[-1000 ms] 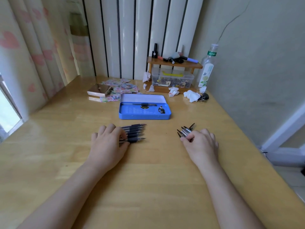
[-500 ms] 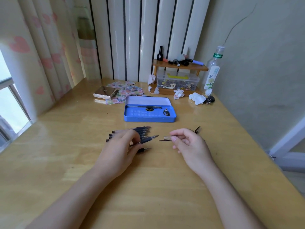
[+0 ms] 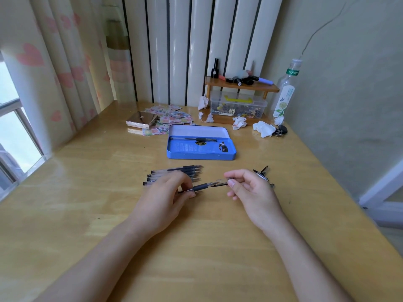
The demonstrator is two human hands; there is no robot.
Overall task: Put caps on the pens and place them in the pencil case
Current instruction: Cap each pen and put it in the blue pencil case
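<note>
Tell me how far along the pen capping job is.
Done: one capped pen lies in the open blue tin pencil case. In hand: left hand holds an uncapped black-grip pen; right hand brings a clear cap to its tip. Left: the row of uncapped pens and loose caps.

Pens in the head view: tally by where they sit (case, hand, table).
Cased pen, in the pencil case: 1
Held pen, in the left hand: 1
Row of pens on the table: 5 showing; the left hand hides part
Total: 7 showing
The right hand holds a cap, not counted.
</note>
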